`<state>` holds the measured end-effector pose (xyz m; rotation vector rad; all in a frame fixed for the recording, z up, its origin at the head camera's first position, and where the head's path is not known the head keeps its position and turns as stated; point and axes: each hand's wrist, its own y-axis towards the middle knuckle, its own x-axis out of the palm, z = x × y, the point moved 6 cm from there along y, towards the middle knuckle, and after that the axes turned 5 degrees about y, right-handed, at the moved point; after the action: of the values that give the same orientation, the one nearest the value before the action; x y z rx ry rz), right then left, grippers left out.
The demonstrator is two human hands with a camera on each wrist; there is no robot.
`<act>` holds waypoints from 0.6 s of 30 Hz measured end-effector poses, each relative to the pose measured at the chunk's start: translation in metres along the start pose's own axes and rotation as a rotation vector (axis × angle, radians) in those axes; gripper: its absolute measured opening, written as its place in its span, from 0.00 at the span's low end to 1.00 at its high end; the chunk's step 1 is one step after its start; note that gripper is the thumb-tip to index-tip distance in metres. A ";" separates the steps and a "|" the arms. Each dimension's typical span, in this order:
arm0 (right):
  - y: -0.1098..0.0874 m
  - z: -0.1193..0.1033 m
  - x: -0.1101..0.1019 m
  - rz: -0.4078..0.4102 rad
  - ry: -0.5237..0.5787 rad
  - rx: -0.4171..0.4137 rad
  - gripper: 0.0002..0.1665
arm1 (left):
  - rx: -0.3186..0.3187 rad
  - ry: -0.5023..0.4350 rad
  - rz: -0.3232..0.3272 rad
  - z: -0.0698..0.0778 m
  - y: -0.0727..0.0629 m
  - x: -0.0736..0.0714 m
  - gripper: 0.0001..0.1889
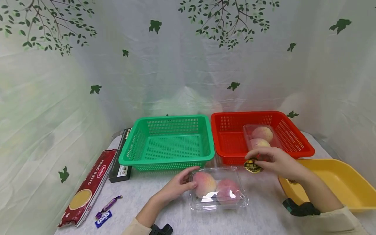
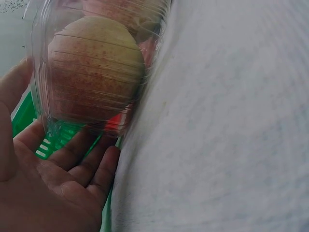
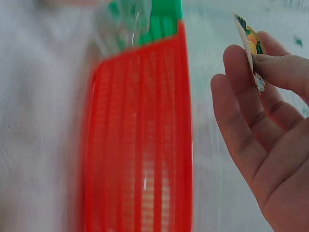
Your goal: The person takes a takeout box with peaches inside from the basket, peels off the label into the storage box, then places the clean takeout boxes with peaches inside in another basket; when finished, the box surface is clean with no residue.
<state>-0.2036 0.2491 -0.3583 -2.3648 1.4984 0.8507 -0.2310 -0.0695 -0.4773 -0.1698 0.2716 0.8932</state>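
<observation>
A clear plastic clamshell box (image 1: 218, 206) with two peaches (image 1: 204, 184) inside sits in front of the baskets. My left hand (image 1: 177, 183) holds its left end, thumb and forefinger spread along that side. In the left wrist view, the fingers (image 2: 82, 159) curl by the end of the box, next to a peach (image 2: 94, 67). My right hand (image 1: 271, 160) pinches a black-and-gold label (image 1: 252, 165) between thumb and fingers, to the right of the box and above the table. Seen edge-on in the right wrist view, the label (image 3: 252, 50) has a pale back.
Behind the box stand a green basket (image 1: 167, 164) and a red basket (image 1: 232, 160); the red one contains another peach box (image 1: 262, 133). A yellow tray (image 1: 340, 182) is at right, with a label (image 1: 292, 181) inside. Coffee bag (image 1: 88, 189), black box (image 1: 120, 173) and small candies (image 1: 103, 219) lie left.
</observation>
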 end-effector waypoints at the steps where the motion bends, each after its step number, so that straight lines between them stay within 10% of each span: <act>1: -0.003 0.003 -0.006 0.004 -0.019 0.002 0.15 | 0.004 0.001 0.000 0.000 0.000 0.000 0.32; 18: -0.067 0.082 -0.084 -0.142 -0.082 0.208 0.18 | 0.015 -0.006 -0.005 0.000 0.000 0.000 0.32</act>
<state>-0.1998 0.3816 -0.3852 -2.2256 1.3009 0.7118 -0.2308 -0.0699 -0.4776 -0.1541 0.2725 0.8860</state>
